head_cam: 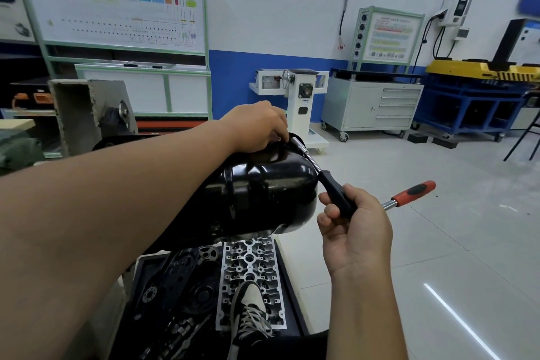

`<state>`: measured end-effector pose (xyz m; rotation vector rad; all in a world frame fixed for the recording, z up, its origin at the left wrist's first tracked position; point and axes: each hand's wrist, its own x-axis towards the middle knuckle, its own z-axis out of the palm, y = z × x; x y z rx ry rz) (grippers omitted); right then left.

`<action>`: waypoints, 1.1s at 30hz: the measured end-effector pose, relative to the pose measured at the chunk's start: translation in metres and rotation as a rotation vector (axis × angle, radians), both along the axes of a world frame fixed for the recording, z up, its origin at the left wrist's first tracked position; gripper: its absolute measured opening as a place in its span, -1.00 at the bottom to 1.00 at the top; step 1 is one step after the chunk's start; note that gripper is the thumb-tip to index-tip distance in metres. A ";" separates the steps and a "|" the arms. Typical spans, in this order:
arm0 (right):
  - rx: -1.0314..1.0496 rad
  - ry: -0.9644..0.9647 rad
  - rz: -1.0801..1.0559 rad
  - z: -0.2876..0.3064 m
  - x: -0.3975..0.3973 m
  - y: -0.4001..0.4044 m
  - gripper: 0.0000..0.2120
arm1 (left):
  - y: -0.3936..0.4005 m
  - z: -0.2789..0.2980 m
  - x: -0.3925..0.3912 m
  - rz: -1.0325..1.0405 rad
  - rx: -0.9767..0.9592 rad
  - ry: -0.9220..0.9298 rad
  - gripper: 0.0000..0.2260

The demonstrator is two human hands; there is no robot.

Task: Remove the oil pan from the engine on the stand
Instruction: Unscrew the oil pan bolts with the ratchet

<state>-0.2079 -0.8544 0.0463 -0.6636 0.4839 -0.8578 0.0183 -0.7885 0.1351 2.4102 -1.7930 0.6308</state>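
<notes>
Now our right hand [355, 226] curls fingers round black-handled socket driver [336, 194]; left hand [257, 126] pinches its steel socket tip at far edge of glossy black oil pan [263, 181].

The floor [423, 242] was pale grey tile with a bright streak of reflected light at the lower right. On it stood a white stand [304, 114] on casters near the blue and white wall, a grey drawer cabinet [377, 105] on casters beside it, and a blue frame [473, 108] further right. Lower down, a dark tray [289, 278] held a metal cylinder head [251, 272] and other dark engine parts [181, 286]. A black and white shoe [248, 316] rested on the cylinder head.
</notes>
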 end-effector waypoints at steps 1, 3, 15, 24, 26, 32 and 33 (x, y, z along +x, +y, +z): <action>-0.001 0.000 0.001 0.000 0.000 0.000 -0.88 | 0.000 0.000 0.000 0.003 0.014 0.000 -0.75; -0.002 0.001 0.001 0.000 0.000 0.000 -0.87 | -0.001 0.000 0.000 0.022 0.026 -0.029 -0.72; 0.000 -0.001 0.008 0.000 0.000 0.000 -0.88 | -0.001 0.000 0.000 -0.011 0.042 0.006 -0.75; 0.011 0.004 0.014 0.000 -0.001 -0.001 -0.87 | 0.000 0.000 -0.001 0.010 0.000 -0.047 -0.83; 0.015 0.007 0.016 0.000 -0.001 -0.001 -0.88 | 0.000 0.001 -0.001 -0.012 0.035 -0.003 -0.77; 0.016 0.008 0.026 0.000 -0.001 -0.002 -0.88 | -0.002 0.002 -0.003 0.015 0.054 -0.074 -0.78; 0.017 0.008 0.028 0.000 -0.001 -0.002 -0.88 | -0.002 0.001 -0.004 0.022 0.049 -0.086 -0.80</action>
